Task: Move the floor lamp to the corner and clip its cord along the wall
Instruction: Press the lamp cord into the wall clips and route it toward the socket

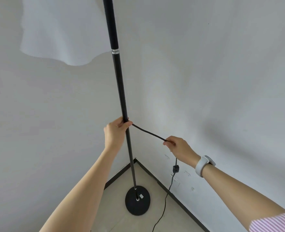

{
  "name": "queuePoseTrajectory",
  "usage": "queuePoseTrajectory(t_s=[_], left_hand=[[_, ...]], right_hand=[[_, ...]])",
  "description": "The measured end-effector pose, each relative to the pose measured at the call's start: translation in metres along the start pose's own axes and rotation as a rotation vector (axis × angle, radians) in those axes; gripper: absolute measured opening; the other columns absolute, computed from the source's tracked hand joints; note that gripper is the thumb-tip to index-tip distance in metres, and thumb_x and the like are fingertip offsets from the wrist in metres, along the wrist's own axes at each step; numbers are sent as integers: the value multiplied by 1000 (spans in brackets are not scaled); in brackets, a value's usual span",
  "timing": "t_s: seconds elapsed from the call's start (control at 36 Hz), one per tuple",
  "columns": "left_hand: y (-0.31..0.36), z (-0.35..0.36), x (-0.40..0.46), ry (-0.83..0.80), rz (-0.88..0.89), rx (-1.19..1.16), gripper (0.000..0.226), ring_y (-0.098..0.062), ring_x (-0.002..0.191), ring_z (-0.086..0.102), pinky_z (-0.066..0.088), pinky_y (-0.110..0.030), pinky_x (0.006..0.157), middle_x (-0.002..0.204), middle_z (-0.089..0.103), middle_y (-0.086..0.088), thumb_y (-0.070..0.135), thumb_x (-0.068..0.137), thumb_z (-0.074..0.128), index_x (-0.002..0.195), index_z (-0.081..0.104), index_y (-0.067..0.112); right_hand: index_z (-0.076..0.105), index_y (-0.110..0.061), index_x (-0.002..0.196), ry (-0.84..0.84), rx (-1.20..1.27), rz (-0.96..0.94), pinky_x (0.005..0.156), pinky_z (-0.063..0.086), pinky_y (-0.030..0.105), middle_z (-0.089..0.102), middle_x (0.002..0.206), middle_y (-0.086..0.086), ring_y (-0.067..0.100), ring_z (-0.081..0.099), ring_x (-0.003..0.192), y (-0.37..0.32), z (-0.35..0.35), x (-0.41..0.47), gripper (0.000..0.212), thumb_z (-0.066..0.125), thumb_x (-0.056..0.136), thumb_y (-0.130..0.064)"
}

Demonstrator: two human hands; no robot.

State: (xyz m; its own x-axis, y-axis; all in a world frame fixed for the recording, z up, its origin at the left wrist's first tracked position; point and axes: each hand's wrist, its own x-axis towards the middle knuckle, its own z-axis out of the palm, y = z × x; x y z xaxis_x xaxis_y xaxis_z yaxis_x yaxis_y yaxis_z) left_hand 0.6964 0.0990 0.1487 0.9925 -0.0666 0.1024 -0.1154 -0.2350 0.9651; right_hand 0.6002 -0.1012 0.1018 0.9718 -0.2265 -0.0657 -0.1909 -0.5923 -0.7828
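Observation:
A black floor lamp stands in the room corner, its thin pole (120, 84) rising from a round black base (137, 200) on the floor. My left hand (115, 131) grips the pole at mid height. A black cord (148, 132) runs from that grip across to my right hand (178, 148), which pinches it. Below my right hand the cord hangs down with an inline switch (175, 169) and trails over the floor toward the bottom edge. Small clear clips (187, 173) sit on the right wall low down.
Two pale walls meet behind the lamp, with dark skirting (180, 205) along the tiled floor (155, 186). A white wall socket (176, 181) sits low on the right wall. White fabric (61, 30) hangs at the upper left.

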Motion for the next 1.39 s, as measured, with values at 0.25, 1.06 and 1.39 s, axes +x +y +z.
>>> queuePoseTrajectory(t_s=[0.25, 1.06, 1.39], left_hand=[[-6, 8, -42, 121, -104, -9, 50, -11, 107, 51, 42, -29, 82, 124, 45, 4, 32, 80, 66, 121, 41, 21], [-18, 29, -123, -80, -163, 327, 41, -20, 80, 51, 44, -41, 81, 84, 51, 3, 47, 81, 58, 96, 54, 9], [-11, 78, -189, -492, 1098, 719, 15, -20, 63, 65, 33, -60, 97, 59, 66, 3, 13, 68, 80, 79, 71, 19]], right_hand=[[69, -12, 91, 126, 166, -105, 56, 37, 12, 64, 73, 5, 18, 49, 64, -19, -4, -17, 18, 51, 91, -15], [64, -29, 79, 265, 224, 176, 50, 37, 7, 65, 65, -25, 3, 49, 51, 55, -18, -166, 26, 49, 92, -14], [28, -28, 134, 163, 270, 237, 71, 44, 14, 61, 83, -7, 5, 56, 76, 29, -31, -241, 58, 58, 86, -17]])
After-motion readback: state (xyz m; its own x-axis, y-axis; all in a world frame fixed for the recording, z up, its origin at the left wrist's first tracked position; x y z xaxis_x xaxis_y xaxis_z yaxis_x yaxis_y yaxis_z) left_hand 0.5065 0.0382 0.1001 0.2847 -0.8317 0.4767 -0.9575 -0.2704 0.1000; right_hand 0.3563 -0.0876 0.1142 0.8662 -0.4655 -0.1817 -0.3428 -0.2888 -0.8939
